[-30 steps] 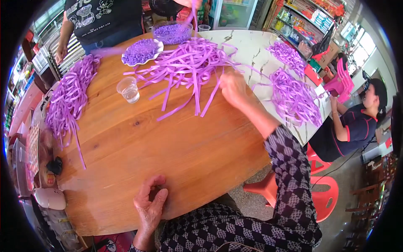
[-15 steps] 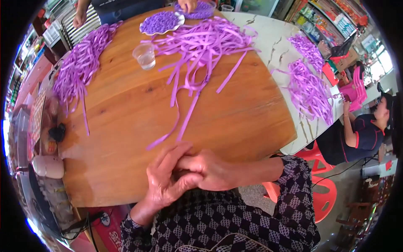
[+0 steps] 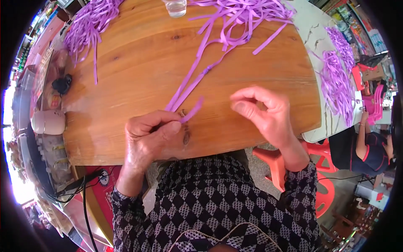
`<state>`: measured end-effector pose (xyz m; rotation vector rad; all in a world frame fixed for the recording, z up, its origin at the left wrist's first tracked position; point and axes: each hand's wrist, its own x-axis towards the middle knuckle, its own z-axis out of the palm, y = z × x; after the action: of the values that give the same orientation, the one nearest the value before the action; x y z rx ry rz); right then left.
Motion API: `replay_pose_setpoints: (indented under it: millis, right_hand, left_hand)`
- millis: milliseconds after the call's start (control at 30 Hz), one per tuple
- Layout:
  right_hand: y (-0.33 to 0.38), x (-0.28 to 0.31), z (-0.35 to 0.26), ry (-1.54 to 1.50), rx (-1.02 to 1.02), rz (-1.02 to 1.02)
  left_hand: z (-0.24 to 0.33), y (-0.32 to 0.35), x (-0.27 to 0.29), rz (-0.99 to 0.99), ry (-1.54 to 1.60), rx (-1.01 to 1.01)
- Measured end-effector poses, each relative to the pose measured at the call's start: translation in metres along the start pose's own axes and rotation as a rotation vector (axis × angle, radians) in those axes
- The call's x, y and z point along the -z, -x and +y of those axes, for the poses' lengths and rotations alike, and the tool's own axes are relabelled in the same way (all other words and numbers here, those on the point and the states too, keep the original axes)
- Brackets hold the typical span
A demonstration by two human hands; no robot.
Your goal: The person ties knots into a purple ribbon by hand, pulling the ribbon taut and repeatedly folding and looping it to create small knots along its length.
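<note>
My left hand [image 3: 147, 136] is closed on a narrow purple ribbon [image 3: 184, 90], pinched between thumb and fingers near the table's front edge. A short free end of it sticks out past the thumb, and two strands run up toward the large pile of purple ribbons [image 3: 243, 17] at the far side. A small darker purple bit [image 3: 206, 70], perhaps a bead or knot, sits on one strand. Over the table to the right, my right hand [image 3: 266, 113] is raised with its thumb and forefinger brought together. Anything between those fingertips is too small to make out.
The brown wooden table [image 3: 138, 92] bears a clear cup [image 3: 175, 7] and a second ribbon pile [image 3: 92, 25] at the far left. More purple ribbons [image 3: 337, 84] lie on a white marbled table to the right, beside a seated person [image 3: 371, 153]. An orange-red stool [image 3: 273, 161] stands near my right arm.
My clasped hands have come apart: the left has taken hold of the ribbon, and the right has moved to the right. The view has tipped closer, so the bowls of beads are out of sight.
</note>
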<state>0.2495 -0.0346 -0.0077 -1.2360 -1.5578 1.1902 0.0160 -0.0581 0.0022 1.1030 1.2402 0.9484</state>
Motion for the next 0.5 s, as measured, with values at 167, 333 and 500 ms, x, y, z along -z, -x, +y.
replay_pose_setpoints:
  millis: [167,333,500]
  right_hand:
    - [-0.003,-0.040,-0.004,0.199,0.539,0.090]
    - [0.002,-0.014,0.001,0.216,0.397,-0.215]
    - [0.008,-0.008,0.013,0.256,0.340,0.104]
  left_hand:
    - [0.000,0.008,-0.003,-0.156,-0.011,0.018]
    - [-0.006,0.004,0.009,-0.118,-0.230,-0.199]
    - [-0.027,-0.004,0.038,-0.199,0.017,-0.035]
